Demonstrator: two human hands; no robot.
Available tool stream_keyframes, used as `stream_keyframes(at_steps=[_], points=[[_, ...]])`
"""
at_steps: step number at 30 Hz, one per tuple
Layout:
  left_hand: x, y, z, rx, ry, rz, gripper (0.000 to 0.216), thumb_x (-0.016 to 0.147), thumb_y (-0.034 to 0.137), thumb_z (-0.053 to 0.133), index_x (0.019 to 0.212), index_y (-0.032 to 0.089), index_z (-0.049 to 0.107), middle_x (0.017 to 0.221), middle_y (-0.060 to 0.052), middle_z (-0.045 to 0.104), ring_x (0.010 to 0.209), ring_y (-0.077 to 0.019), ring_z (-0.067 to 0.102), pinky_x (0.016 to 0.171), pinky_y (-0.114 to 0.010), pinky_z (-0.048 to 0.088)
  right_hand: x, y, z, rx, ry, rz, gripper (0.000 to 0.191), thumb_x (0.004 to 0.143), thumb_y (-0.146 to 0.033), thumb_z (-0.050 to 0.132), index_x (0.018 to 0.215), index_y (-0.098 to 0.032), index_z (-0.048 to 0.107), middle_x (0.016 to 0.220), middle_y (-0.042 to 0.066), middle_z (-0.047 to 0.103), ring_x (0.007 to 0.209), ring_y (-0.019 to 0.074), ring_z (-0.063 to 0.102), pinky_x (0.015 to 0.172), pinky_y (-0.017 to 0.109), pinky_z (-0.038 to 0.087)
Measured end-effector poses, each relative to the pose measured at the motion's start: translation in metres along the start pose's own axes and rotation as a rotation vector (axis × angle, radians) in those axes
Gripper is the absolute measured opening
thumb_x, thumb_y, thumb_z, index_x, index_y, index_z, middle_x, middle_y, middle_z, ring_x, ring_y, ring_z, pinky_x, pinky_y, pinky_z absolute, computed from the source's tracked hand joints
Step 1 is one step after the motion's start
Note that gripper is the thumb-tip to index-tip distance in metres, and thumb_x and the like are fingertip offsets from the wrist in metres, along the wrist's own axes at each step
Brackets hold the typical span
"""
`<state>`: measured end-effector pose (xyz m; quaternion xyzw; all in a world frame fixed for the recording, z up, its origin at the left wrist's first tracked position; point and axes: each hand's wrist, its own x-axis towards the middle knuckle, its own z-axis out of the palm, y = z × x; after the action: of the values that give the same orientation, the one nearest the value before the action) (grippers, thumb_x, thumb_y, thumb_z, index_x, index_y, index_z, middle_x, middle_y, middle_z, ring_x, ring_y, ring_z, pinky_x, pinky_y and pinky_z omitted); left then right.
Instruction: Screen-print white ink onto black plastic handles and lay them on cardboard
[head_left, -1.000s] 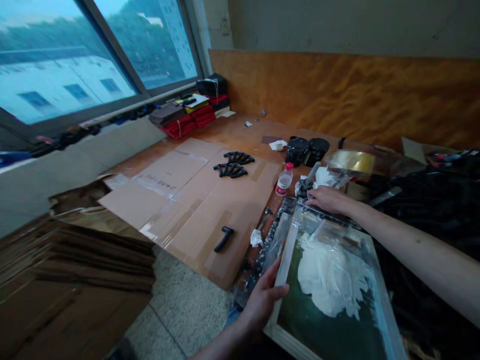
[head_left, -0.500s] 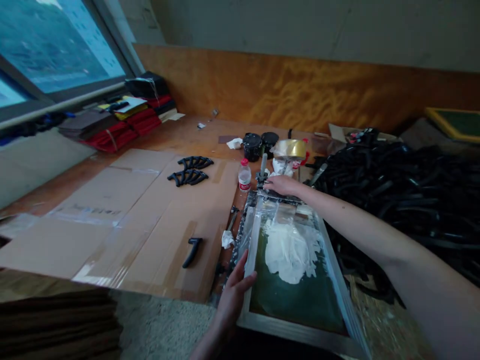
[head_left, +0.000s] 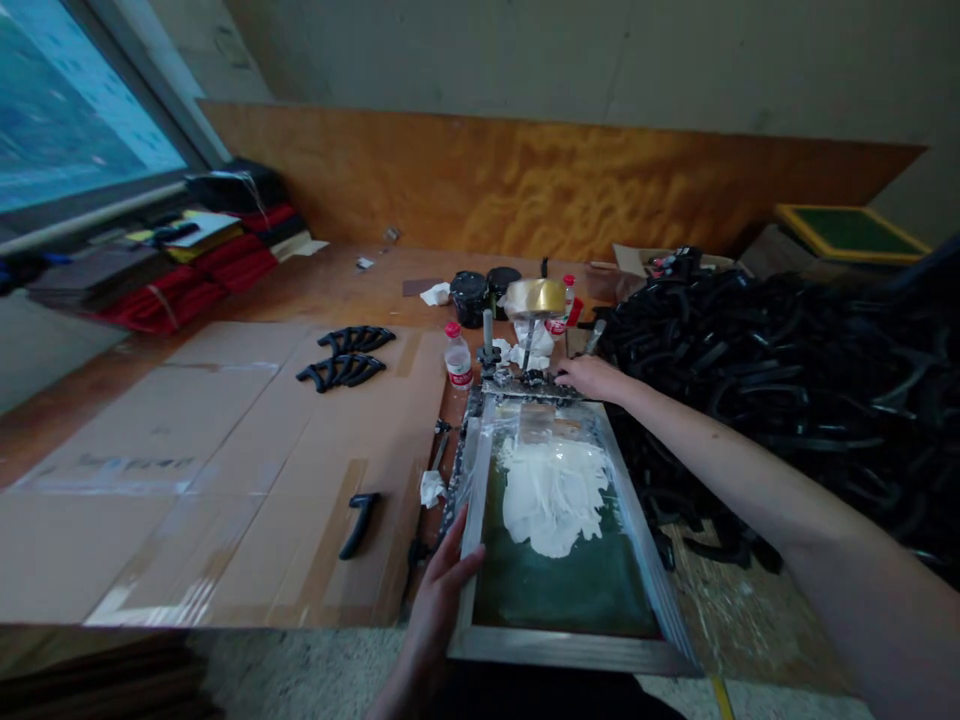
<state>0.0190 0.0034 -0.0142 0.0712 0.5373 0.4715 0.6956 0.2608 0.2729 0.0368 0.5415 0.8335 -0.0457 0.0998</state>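
My left hand (head_left: pixel 441 590) is closed around the left rim of a screen printing frame (head_left: pixel 577 648), thumb on top. White ink (head_left: pixel 555 500) lies spread over the upper part of its green mesh. At the far end, a hinge clamp (head_left: pixel 517 388) smeared with ink holds the frame. My right hand (head_left: pixel 596 378) reaches over to the clamp's right end, with its fingers closed on a small dark knob there, mostly hidden by the fingers. An upright post (head_left: pixel 488 330) with a dark knob stands at the clamp's left end.
Cardboard (head_left: pixel 225 480) covers the left of the table, with several black handle-shaped parts (head_left: pixel 341 370) and a single one (head_left: pixel 361 525). A bottle (head_left: pixel 457 360), black tubs (head_left: pixel 470 297) and a tape roll (head_left: pixel 536 297) stand behind. A big heap of black parts (head_left: pixel 780 380) fills the right.
My right hand has moved from the clamp's left knob across to its right end. My left hand stays on the frame's rim. The camera view has shifted to the right.
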Motion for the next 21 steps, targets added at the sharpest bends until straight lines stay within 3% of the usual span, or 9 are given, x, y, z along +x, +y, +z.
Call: stream_keyframes(at_steps=[2,4,6,11,16,18,21], points=[[0.001,-0.002,-0.001,0.004,0.005,0.011,0.067,0.075,0.015,0.070,0.137,0.027,0.048,0.140,-0.001,0.052,0.130,-0.0244,0.048,0.106,-0.033,0.042,-0.001,-0.011,0.004,0.002,0.038,0.202,0.046,0.095,-0.045,0.039,0.113,-0.013,0.066,0.104,0.019,0.070,0.097,0.0276,0.067,0.080,0.033,0.049],[0.003,-0.003,-0.004,0.017,0.006,0.003,0.067,0.075,0.016,0.070,0.137,0.026,0.048,0.138,-0.003,0.054,0.128,-0.0255,0.049,0.106,-0.035,0.042,-0.002,-0.014,0.005,0.002,0.063,0.295,0.053,0.095,-0.050,0.034,0.111,-0.012,0.067,0.103,0.020,0.070,0.095,0.0278,0.067,0.078,0.033,0.049],[0.005,-0.005,-0.006,0.021,0.001,-0.003,0.068,0.075,0.018,0.071,0.138,0.027,0.047,0.136,-0.004,0.056,0.126,-0.0257,0.052,0.105,-0.035,0.043,-0.005,-0.009,0.002,0.004,0.052,0.243,0.053,0.093,-0.055,0.036,0.112,-0.015,0.067,0.104,0.018,0.070,0.098,0.0271,0.066,0.080,0.032,0.049],[0.007,-0.005,-0.008,0.024,-0.019,0.001,0.070,0.074,0.018,0.073,0.138,0.028,0.047,0.133,-0.002,0.059,0.126,-0.0232,0.051,0.105,-0.031,0.043,-0.012,0.009,-0.007,0.075,-0.012,-0.104,0.040,0.088,-0.047,0.055,0.123,-0.027,0.061,0.118,0.007,0.067,0.110,0.0226,0.061,0.092,0.029,0.045],[0.008,-0.004,-0.006,0.018,-0.007,-0.009,0.070,0.075,0.015,0.070,0.139,0.029,0.046,0.129,-0.002,0.062,0.125,-0.0232,0.053,0.103,-0.031,0.045,-0.013,0.001,-0.004,0.064,0.009,0.189,0.049,0.092,-0.051,0.044,0.114,-0.012,0.064,0.105,0.019,0.069,0.098,0.0282,0.066,0.082,0.032,0.048],[0.008,-0.004,-0.006,0.017,-0.001,-0.021,0.070,0.075,0.014,0.070,0.139,0.030,0.046,0.127,-0.002,0.064,0.122,-0.0236,0.055,0.101,-0.031,0.047,-0.012,0.001,-0.005,0.053,0.015,0.113,0.048,0.090,-0.051,0.049,0.114,-0.013,0.064,0.108,0.019,0.068,0.102,0.0288,0.064,0.084,0.033,0.048],[0.007,-0.005,-0.006,0.021,-0.012,-0.022,0.069,0.076,0.016,0.070,0.139,0.031,0.046,0.129,-0.002,0.063,0.121,-0.0240,0.057,0.101,-0.032,0.047,-0.008,0.007,-0.005,0.080,0.006,-0.127,0.040,0.087,-0.042,0.057,0.120,-0.019,0.061,0.121,0.011,0.065,0.113,0.0243,0.059,0.093,0.030,0.044]])
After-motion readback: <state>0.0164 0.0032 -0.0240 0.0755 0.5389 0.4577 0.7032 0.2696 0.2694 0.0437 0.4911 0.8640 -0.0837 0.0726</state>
